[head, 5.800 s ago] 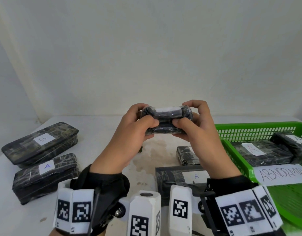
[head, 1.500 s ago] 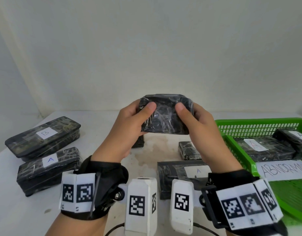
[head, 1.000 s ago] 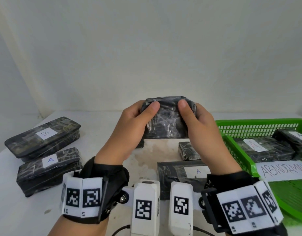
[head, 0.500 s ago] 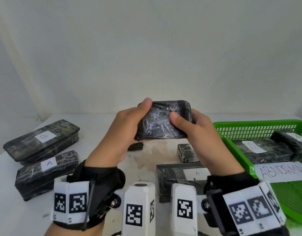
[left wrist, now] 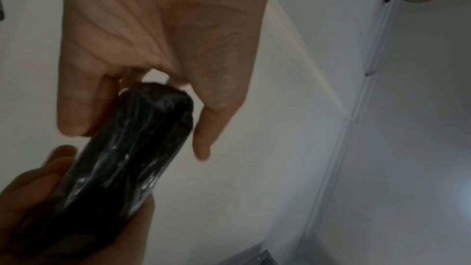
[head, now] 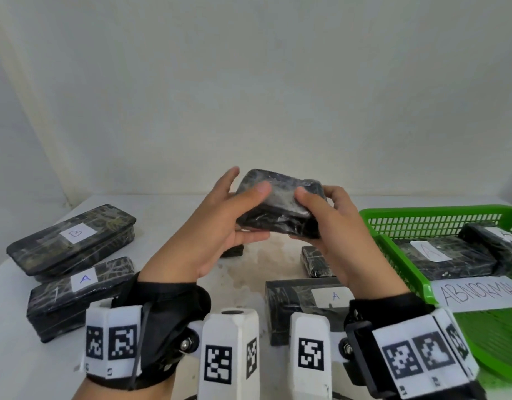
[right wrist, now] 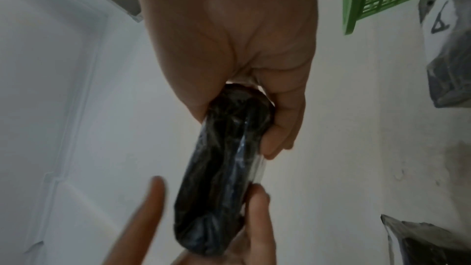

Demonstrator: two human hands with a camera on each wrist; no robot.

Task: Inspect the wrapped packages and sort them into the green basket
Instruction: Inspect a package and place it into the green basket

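I stand at a white table [head: 168, 226], with a pale wall behind it. At the right sits the green basket [head: 393, 249], its mesh wall facing me. Two wrapped dark packages lie inside it, one with a white label marked A [head: 429, 251], and a paper sign [head: 480, 293] lies across its near part.

At the far left lies a long package labelled B [head: 73, 243], and just nearer, one labelled A [head: 79, 293]. Another A package [head: 301, 304] lies near me in the middle, partly hidden by my right wrist.

Raised between my hands, above the middle of the table, is a small black package [head: 280, 209] in shiny film, tilted, no label showing. My right hand [head: 344, 243] grips its right end, thumb on top and fingers curled beneath. My left hand [head: 220, 229] holds the left end more loosely: thumb on the top face, one finger lifted clear.

The film looks slick, so I judge the package could slip from that loose left grip and drop onto the table. With the label out of sight, I could also misjudge it and sort it wrongly.
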